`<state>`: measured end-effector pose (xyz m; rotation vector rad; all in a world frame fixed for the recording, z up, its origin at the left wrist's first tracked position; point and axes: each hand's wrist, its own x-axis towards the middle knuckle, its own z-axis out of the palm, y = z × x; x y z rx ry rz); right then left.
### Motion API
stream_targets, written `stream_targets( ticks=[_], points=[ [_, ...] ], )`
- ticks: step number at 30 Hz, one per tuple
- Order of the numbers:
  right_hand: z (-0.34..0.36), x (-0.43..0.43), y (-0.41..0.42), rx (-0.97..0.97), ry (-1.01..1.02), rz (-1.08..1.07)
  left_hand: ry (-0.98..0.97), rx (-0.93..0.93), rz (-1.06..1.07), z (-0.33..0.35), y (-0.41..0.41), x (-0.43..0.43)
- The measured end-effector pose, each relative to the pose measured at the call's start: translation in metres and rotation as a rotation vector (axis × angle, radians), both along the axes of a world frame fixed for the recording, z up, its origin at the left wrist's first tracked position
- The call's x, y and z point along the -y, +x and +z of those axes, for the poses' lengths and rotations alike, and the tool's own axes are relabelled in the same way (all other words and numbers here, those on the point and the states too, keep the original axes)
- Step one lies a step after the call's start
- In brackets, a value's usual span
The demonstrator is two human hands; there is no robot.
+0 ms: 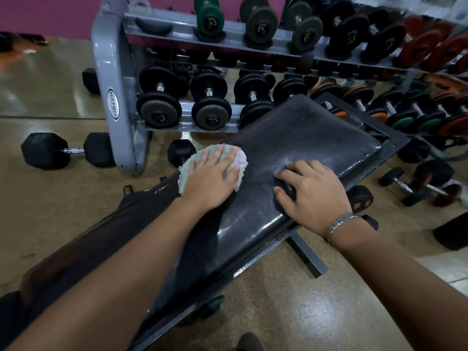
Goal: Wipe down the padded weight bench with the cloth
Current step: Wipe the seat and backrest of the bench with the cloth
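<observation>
Pressing the cloth point(200, 154) with your flat left hand point(210, 178) by the bench point(304, 138) edge, you could push it off; your right hand point(316, 191) grips a dark thing point(287, 187).

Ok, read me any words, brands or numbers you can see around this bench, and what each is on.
"MATRIX": oval badge on the grey metal dumbbell rack upright.
Yellow lettering on the round dumbbell end caps: too blurred to read.
No text shows on the black padded weight bench.
</observation>
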<state>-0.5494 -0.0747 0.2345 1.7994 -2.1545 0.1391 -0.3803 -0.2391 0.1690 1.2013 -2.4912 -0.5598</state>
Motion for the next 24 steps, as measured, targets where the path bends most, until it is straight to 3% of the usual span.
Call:
stream_targets(
  ticks=[4,6,10,15,19,24],
  points=[
    [0.001,-0.004,-0.003,0.033,0.01,0.007,-0.177,-0.043,-0.176,-0.015,0.013,-0.058],
    [0.002,-0.004,-0.003,0.046,0.027,0.01,-0.143,-0.046,-0.192,-0.013,0.018,-0.038],
    [0.006,-0.004,-0.002,0.082,0.045,0.005,-0.063,-0.016,-0.022,0.003,-0.009,-0.023],
    [0.009,-0.009,-0.008,0.126,0.028,0.049,-0.223,-0.042,-0.276,-0.014,0.008,-0.062],
    [0.015,-0.005,-0.01,0.224,0.004,0.034,-0.123,-0.061,-0.096,-0.007,-0.003,-0.036],
    [0.016,-0.005,-0.015,0.286,0.024,0.066,-0.213,-0.054,-0.263,-0.017,0.005,-0.082]
  ],
)
